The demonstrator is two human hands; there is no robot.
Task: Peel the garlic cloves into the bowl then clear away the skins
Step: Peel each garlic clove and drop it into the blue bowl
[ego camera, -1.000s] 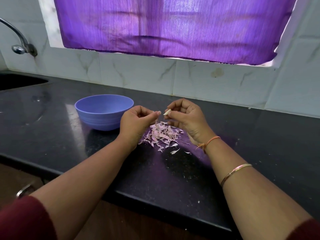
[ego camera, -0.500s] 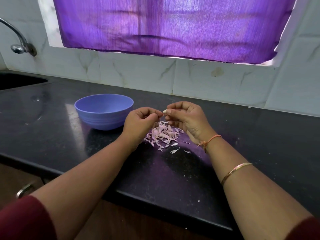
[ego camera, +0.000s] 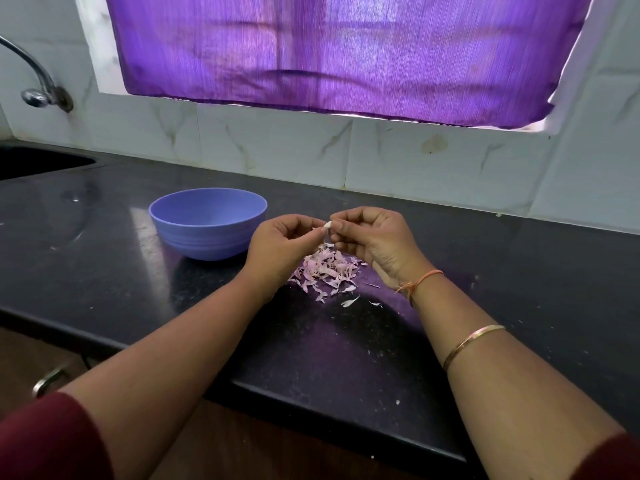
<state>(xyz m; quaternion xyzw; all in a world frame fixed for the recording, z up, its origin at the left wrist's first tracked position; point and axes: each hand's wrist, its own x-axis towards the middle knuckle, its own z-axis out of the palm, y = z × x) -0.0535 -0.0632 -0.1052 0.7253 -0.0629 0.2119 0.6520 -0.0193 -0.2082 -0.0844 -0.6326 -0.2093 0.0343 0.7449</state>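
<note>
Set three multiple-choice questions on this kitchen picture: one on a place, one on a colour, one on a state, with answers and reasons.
1. What colour is the bowl? A red; B green; C blue.
2. Where do the skins lie? A in the bowl; B on the counter; C on a plate.
3. What are the left hand and right hand doing? A pinching a garlic clove; B lying flat; C lifting the bowl.
Answers: 1 C, its wall is blue. 2 B, the pile lies on the dark counter beside the bowl. 3 A, both hands meet on the clove above the pile.

Bowl [ego camera: 207, 237] left of skins [ego camera: 327, 270] — both on counter [ego camera: 104, 258] (sink [ego camera: 34, 162] far left).
</note>
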